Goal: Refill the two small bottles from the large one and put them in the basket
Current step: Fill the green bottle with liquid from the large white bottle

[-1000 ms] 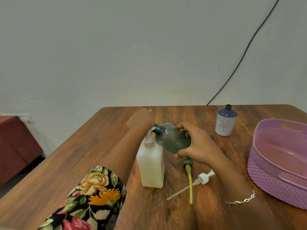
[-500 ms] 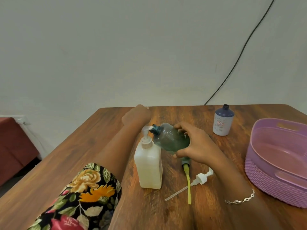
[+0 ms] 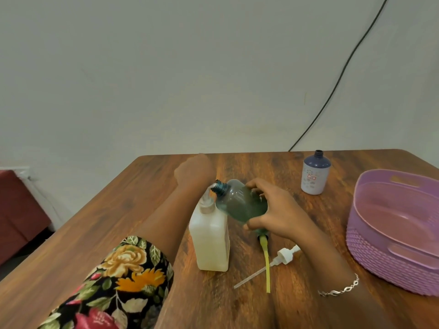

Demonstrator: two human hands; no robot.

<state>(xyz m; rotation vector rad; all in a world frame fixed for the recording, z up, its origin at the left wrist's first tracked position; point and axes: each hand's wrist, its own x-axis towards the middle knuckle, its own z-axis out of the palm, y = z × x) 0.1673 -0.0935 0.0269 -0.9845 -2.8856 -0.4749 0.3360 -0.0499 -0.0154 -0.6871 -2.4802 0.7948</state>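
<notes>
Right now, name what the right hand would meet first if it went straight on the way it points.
Probably the large bottle's pump, just beyond the green bottle it grips; depth unclear.

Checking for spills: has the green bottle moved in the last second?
No. The green bottle in the right hand keeps its neck right beside the pump of the large white bottle; only the view drifted.

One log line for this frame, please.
right hand grips green bottle, neck at pump of large bottle | left hand behind pump, fingers hidden | blue bottle uncapped, upright, outside basket
</notes>
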